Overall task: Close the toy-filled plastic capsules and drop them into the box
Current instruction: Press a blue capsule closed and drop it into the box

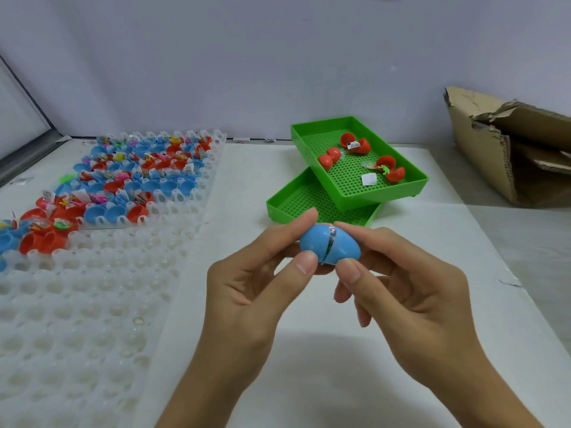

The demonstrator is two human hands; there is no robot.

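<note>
Fingers of my left hand [247, 291] and right hand [401, 291] pinch the blue capsule [329, 247] between them, halves nearly joined, wrapper caught in the seam; cardboard box [509, 149] sits at two o'clock.

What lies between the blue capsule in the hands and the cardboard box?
In the head view, only bare white table separates the blue capsule from the cardboard box; the green trays sit farther back.

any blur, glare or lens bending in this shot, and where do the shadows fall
Head view: wide-angle bending curves the white tray and table edges near the frame borders; light is soft and even, with no harsh glare; a faint shadow lies on the table beneath the left hand and right hand; the blue capsule looks sharp, while the cardboard box is slightly softer.
</note>
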